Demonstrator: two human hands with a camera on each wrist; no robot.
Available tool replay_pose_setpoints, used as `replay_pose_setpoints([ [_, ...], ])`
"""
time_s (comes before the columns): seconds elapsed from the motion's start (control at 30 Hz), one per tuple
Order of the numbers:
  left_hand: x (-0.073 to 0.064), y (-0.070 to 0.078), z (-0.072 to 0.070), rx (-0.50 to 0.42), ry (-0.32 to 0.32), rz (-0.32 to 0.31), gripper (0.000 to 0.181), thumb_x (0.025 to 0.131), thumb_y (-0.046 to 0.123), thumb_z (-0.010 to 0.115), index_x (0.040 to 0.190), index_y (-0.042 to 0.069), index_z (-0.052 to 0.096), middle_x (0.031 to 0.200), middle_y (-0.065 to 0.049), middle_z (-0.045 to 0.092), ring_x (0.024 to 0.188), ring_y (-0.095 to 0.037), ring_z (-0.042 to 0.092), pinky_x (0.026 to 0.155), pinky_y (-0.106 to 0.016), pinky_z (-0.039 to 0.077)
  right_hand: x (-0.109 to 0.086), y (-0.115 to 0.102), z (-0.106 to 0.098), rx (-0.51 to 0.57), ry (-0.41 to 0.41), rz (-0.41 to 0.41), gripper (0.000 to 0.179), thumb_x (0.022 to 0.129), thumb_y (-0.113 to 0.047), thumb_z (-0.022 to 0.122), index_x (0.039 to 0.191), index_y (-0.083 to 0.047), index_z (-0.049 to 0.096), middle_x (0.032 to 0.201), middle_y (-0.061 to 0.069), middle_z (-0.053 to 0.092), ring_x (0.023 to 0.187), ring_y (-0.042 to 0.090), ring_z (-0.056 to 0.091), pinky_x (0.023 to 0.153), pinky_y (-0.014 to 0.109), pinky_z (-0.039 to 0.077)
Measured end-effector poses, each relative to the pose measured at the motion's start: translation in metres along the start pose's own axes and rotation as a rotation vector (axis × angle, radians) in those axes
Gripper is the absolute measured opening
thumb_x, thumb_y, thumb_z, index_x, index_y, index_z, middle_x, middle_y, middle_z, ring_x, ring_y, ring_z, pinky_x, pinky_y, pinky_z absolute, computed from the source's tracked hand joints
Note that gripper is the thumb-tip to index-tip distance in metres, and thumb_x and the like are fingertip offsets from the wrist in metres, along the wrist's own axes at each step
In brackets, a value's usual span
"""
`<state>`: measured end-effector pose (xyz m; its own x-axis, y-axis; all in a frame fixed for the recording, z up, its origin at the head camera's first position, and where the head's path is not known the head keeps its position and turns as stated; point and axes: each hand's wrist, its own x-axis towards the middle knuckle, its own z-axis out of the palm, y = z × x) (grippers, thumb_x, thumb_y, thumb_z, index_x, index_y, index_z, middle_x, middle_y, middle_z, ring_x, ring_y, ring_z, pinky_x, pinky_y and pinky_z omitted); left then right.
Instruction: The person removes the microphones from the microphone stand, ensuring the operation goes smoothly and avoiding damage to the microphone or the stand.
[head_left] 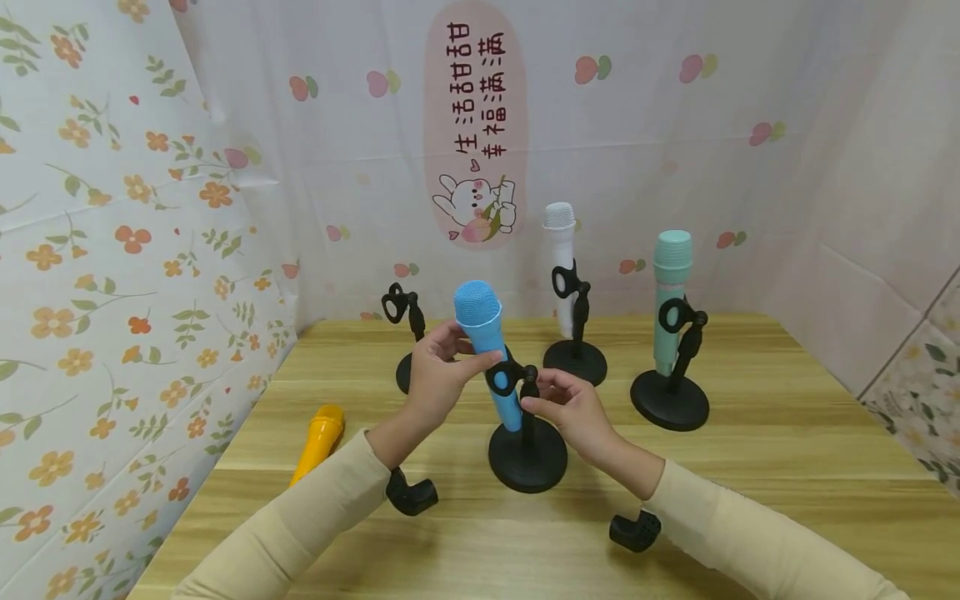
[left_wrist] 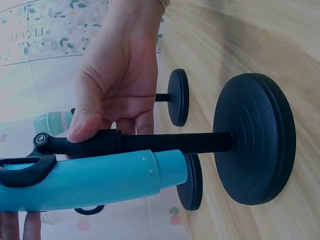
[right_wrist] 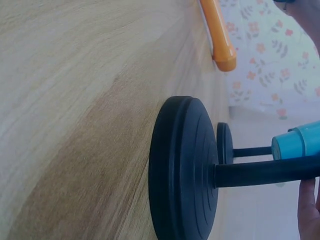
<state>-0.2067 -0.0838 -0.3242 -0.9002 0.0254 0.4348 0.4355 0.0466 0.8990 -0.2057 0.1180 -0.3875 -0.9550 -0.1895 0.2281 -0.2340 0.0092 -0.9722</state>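
A blue microphone (head_left: 487,337) sits tilted in the ring clip of a black microphone stand (head_left: 527,454) at the middle of the table. With thumb and fingers my left hand (head_left: 441,371) grips the microphone just below its head. My right hand (head_left: 573,408) pinches the stand's upright post below the clip joint. In the left wrist view the right thumb presses the black post (left_wrist: 145,143), beside the lower end of the blue microphone (left_wrist: 120,175). The round base (right_wrist: 182,170) stands on the wooden table in the right wrist view.
Behind stand a white microphone (head_left: 562,242) and a mint green microphone (head_left: 672,267), each in a black stand. A stand with a bare clip (head_left: 401,304) is at the back left. An orange microphone (head_left: 318,442) lies by the left arm on the table (head_left: 787,417).
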Motion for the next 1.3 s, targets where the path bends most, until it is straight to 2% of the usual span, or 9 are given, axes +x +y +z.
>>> replay_pose_setpoints([
  [0.17, 0.001, 0.000, -0.002, -0.028, -0.010, 0.010, 0.037, 0.079, 0.007, 0.079, 0.114, 0.004, 0.065, 0.102, -0.009, 0.072, 0.087, -0.017, 0.065, 0.079, -0.036, 0.052, -0.001, 0.001, 0.000, -0.008, 0.009, -0.012, 0.034, 0.084, -0.001, 0.073, 0.115, 0.009, 0.062, 0.087, 0.000, 0.058, 0.078, 0.013, 0.057, 0.077, 0.023, 0.055],
  [0.47, 0.003, 0.002, -0.006, -0.088, -0.028, 0.033, 0.037, 0.080, 0.002, 0.077, 0.114, 0.001, 0.065, 0.096, 0.001, 0.072, 0.087, -0.017, 0.065, 0.079, -0.035, 0.054, -0.001, -0.002, 0.001, -0.033, 0.021, 0.004, 0.033, 0.085, -0.004, 0.074, 0.114, 0.006, 0.063, 0.088, 0.001, 0.058, 0.080, 0.014, 0.057, 0.077, 0.024, 0.055],
  [0.8, 0.006, 0.005, -0.009, -0.091, -0.032, 0.034, 0.038, 0.080, 0.004, 0.077, 0.116, 0.000, 0.065, 0.096, -0.001, 0.072, 0.087, -0.019, 0.065, 0.081, -0.036, 0.054, -0.001, -0.003, 0.001, -0.046, 0.027, 0.022, 0.033, 0.085, -0.004, 0.074, 0.115, 0.006, 0.064, 0.088, 0.003, 0.057, 0.080, 0.015, 0.056, 0.074, 0.023, 0.054],
  [0.97, 0.006, 0.006, -0.012, -0.102, -0.028, 0.031, 0.038, 0.080, 0.004, 0.077, 0.116, 0.000, 0.065, 0.095, 0.002, 0.072, 0.087, -0.016, 0.065, 0.081, -0.034, 0.055, -0.001, -0.003, 0.003, -0.041, 0.025, 0.017, 0.033, 0.084, -0.004, 0.074, 0.114, 0.006, 0.064, 0.086, 0.002, 0.058, 0.079, 0.015, 0.056, 0.074, 0.023, 0.054],
  [1.3, 0.009, 0.008, -0.017, -0.184, -0.016, 0.045, 0.039, 0.081, 0.001, 0.074, 0.118, -0.002, 0.062, 0.092, 0.005, 0.071, 0.086, -0.013, 0.066, 0.082, -0.031, 0.055, -0.001, 0.000, 0.002, -0.002, 0.029, 0.011, 0.035, 0.084, -0.002, 0.073, 0.116, 0.009, 0.062, 0.086, -0.001, 0.059, 0.080, 0.011, 0.058, 0.078, 0.023, 0.056],
])
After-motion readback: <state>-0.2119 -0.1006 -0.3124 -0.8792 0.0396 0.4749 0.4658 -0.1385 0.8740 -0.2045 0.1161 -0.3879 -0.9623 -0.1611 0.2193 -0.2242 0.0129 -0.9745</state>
